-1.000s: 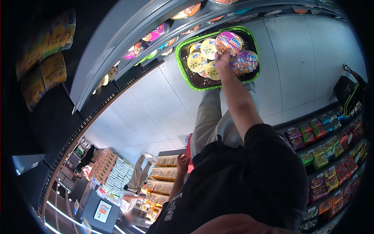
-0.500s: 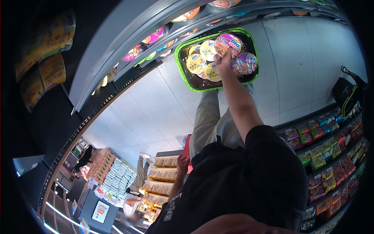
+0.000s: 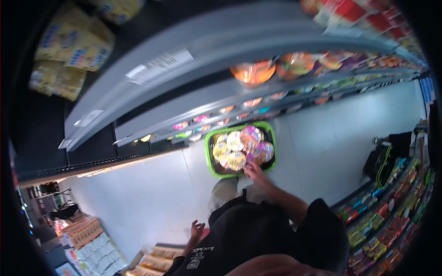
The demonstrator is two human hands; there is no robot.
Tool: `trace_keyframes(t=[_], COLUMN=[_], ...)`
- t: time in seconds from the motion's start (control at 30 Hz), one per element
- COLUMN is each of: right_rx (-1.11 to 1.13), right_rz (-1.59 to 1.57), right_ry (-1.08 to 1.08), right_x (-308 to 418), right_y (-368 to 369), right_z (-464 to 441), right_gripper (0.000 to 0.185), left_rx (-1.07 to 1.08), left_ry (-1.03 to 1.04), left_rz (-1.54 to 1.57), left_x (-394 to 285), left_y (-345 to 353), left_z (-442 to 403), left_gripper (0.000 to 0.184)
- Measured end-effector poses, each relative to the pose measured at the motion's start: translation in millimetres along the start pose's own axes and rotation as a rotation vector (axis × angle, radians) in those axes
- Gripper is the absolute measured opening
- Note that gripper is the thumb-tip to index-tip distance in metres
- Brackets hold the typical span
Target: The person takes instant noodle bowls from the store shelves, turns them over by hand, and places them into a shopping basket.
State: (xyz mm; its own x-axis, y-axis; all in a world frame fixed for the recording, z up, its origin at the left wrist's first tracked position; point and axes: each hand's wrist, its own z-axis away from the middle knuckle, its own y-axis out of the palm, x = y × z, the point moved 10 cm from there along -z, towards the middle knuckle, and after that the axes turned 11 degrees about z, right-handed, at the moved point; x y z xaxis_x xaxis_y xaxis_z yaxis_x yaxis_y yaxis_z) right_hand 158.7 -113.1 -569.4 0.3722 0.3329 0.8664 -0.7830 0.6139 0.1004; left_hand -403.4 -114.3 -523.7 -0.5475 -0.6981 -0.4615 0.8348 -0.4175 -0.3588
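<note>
A black basket with a bright green rim (image 3: 208, 158) stands on the floor, holding several round instant-noodle cups. Yellow-lidded cups (image 3: 221, 151) lie in its left part, and purple-lidded cups (image 3: 263, 152) in the right. One purple cup (image 3: 251, 137) rests on top of the pile. My right hand (image 3: 253, 170) is over the basket's near edge beside the cups; its fingers look loosely apart, though blurred, and no cup shows in them. Off to the lower left, my left hand (image 3: 197, 229) is open and empty, fingers apart and slightly bent.
Grey shelves (image 3: 184, 99) with cups and packets run behind the basket. Snack racks (image 3: 382, 221) stand at the lower right, near a second black basket (image 3: 377, 163) beside a person in dark clothing. Stacked cartons (image 3: 83, 232) and yellow packets on shelves (image 3: 156, 260) are at the lower left.
The view has swung, so the basket appears lower and more shelving shows. My right hand has let go of the top purple cup and drawn back to the near rim.
</note>
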Motion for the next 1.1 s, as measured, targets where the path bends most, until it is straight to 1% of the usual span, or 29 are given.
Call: trace_keyframes(t=[0.03, 0.1, 0.17, 0.2, 0.23, 0.27, 0.3, 0.33, 0.37, 0.43, 0.5, 0.53, 0.6, 0.63, 0.7, 0.73, 0.77, 0.83, 0.9, 0.97, 1.0, 1.03, 1.07, 1.1], right_rx=[-0.084, -0.115, -0.320, -0.440, -0.557, -0.629, -0.788, -0.923, -0.941, -0.912, -1.079, -1.077, -1.057, -1.056, -1.190, -1.149, -1.153, -1.129, -1.172, -1.212, -1.238, -1.262, -1.260, -1.297], right_rz=[0.095, 0.239, 0.556, 0.588, 0.616, 0.686, 0.731, 0.677, 0.522, 0.350, 0.591, 0.584, 0.603, 0.597, 0.738, 0.695, 0.690, 0.611, 0.604, 0.609, 0.580, 0.551, 0.554, 0.553], right_ry=[-0.152, -0.252, -0.453, -0.645, -0.832, -0.877, -1.014, -1.004, -1.158, -1.271, -1.207, -1.221, -1.245, -1.253, -1.148, -1.115, -1.121, -1.007, -1.055, -1.094, -1.135, -1.176, -1.178, -1.195], right_x=[47.1, 145.4, 278.3, 354.6, 425.5, 477.2, 532.0, 586.4, 633.9, 707.3, 765.7, 785.3, 814.8, 822.2, 827.6, 826.5, 824.3, 817.6, 819.4, 817.6, 816.4, 815.0, 813.4, 810.5], right_y=[-21.6, -62.4, -106.5, -121.8, -135.2, -152.8, -163.8, -171.0, -170.4, -173.3, -160.7, -156.2, -144.4, -142.7, -144.4, -147.2, -149.1, -160.7, -156.9, -151.7, -148.8, -145.0, -139.4, -132.7], right_z=[15.6, 34.5, 51.0, 66.2, 84.8, 94.6, 113.2, 130.2, 146.9, 154.7, 165.4, 162.9, 155.9, 150.2, 134.0, 125.0, 117.7, 97.6, 104.4, 114.1, 121.1, 128.1, 133.1, 144.7], right_gripper=[0.040, 0.043, 0.044, 0.044, 0.044, 0.053, 0.058, 0.066, 0.077, 0.089, 0.100, 0.100, 0.112, 0.112, 0.121, 0.127, 0.127, 0.124, 0.122, 0.121, 0.119, 0.117, 0.117, 0.115], left_rx=[0.004, 0.006, 0.046, 0.083, 0.099, 0.069, 0.037, 0.103, 0.209, 0.232, 0.075, 0.051, 0.030, 0.015, 0.003, -0.019, -0.041, -0.066, -0.073, -0.118, -0.115, -0.112, -0.110, -0.129], left_ry=[0.050, 0.035, 0.130, 0.189, 0.198, 0.203, 0.206, 0.094, 0.273, 0.257, 0.202, 0.202, 0.255, 0.301, 0.303, 0.291, 0.280, 0.323, 0.313, 0.378, 0.379, 0.495, 0.609, 0.693], left_rz=[-0.103, -0.060, 0.024, 0.075, 0.029, -0.136, -0.306, -0.251, -0.207, -0.239, -0.179, -0.063, -0.027, 0.000, 0.059, 0.103, 0.145, 0.205, 0.237, 0.180, 0.180, 0.246, 0.313, 0.293], left_x=[-12.6, -41.0, -39.3, -31.2, -18.2, -26.0, -46.9, -62.6, -45.6, -62.6, -110.0, -129.5, -159.2, -167.3, -169.3, -167.6, -166.0, -161.1, -157.9, -168.8, -179.3, -205.6, -245.2, -283.0], left_y=[7.8, 26.6, 40.9, 48.1, 57.4, 66.6, 72.1, 82.3, 97.0, 106.9, 94.7, 92.1, 89.4, 86.5, 84.4, 82.7, 80.0, 78.5, 76.1, 69.3, 69.7, 68.3, 66.5, 66.7], left_z=[-5.5, 1.8, -19.4, -33.8, -59.6, -60.6, -60.8, -49.3, -107.0, -123.8, -95.6, -86.6, -79.3, -80.0, -80.5, -81.1, -80.9, -82.6, -83.1, -84.5, -77.3, -64.5, -33.8, -8.4], left_gripper=[0.080, 0.081, 0.082, 0.083, 0.088, 0.089, 0.090, 0.089, 0.088, 0.087, 0.083, 0.080, 0.079, 0.079, 0.078, 0.077, 0.076, 0.074, 0.073, 0.066, 0.066, 0.062, 0.059, 0.054])
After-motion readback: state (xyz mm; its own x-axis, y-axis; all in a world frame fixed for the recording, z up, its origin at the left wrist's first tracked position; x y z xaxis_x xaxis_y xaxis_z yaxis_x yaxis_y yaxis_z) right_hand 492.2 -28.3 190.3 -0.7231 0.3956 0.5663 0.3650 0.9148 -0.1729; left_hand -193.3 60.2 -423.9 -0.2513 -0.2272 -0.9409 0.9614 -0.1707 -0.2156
